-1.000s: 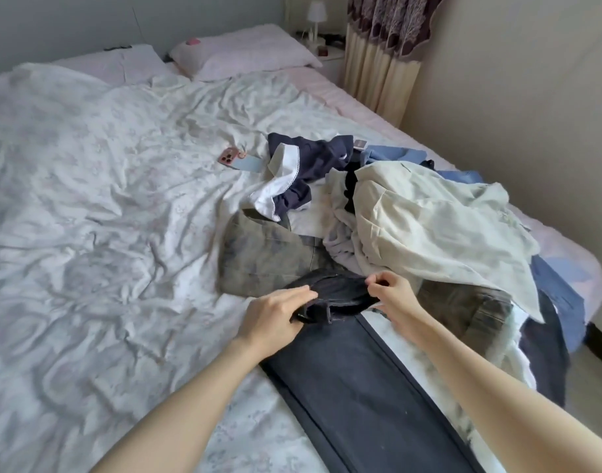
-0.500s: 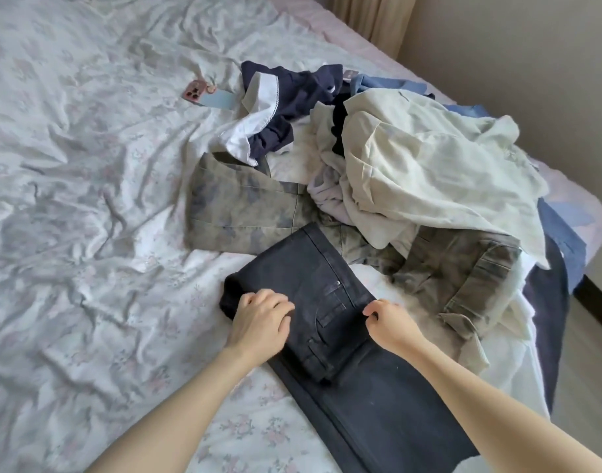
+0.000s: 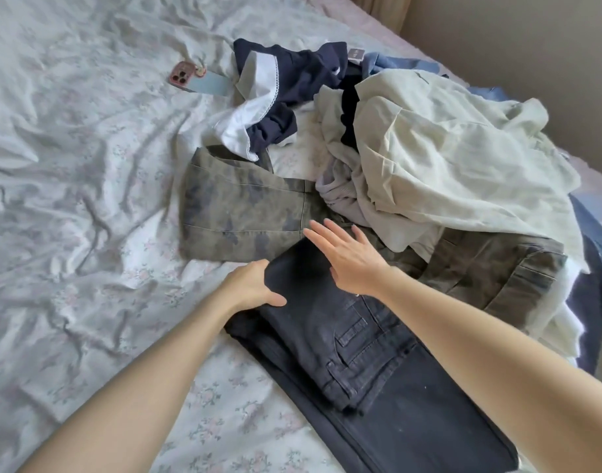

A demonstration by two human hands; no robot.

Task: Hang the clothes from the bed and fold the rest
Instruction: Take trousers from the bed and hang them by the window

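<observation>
Dark denim jeans (image 3: 368, 349) lie folded over on the floral bedsheet (image 3: 88, 233), waistband part doubled back on the legs. My left hand (image 3: 252, 288) grips the left edge of the fold, thumb on top and fingers tucked under. My right hand (image 3: 344, 254) lies flat with straight fingers on the far end of the fold. Behind the jeans lie olive camouflage trousers (image 3: 238, 206), a cream shirt (image 3: 446, 158) heaped on top, and a navy garment with white trim (image 3: 286, 83).
A phone in a pink case (image 3: 183, 76) lies on the sheet beside the navy garment. Blue clothing (image 3: 593, 227) hangs at the bed's right edge. A beige wall (image 3: 531, 35) rises behind the pile.
The jeans' top part has been folded down over the legs. My right hand has let go of the fabric, opened flat and moved to the far end; my left hand shifted to the fold's side.
</observation>
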